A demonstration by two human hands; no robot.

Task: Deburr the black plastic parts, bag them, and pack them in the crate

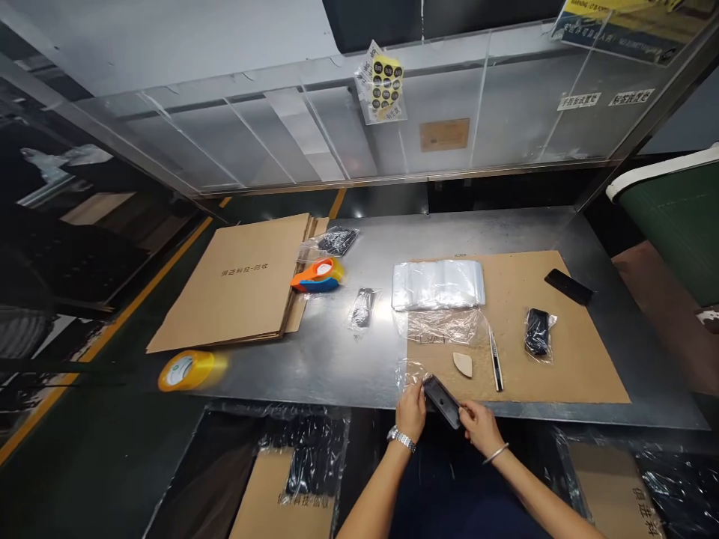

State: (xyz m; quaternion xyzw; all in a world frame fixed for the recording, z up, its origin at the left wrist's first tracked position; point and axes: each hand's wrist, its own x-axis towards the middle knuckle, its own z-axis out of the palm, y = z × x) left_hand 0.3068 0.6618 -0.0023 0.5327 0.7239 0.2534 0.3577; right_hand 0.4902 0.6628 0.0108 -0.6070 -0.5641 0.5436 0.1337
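A dark, shallow rectangular plastic part (442, 402), tilted at the table's front edge, is held between both my hands. My left hand (412, 413) grips its upper left end, and my right hand (481, 427) pinches its lower right end. Just beyond them on the cardboard sheet (584, 352) lie a small pale wedge-shaped piece (463, 364) and a utility knife (495, 361). Behind these is a stack of clear plastic bags (438, 284). To the right rest a bagged black part (538, 332) and an unbagged black part (568, 287).
Flattened cardboard (236, 281) is stacked at the left, beside an orange and blue tape dispenser (318, 275). A yellow tape roll (186, 370) sits near the front edge. One bagged part (362, 307) lies mid-table, another bag of dark items (338, 241) behind. Lined boxes (286, 475) stand below.
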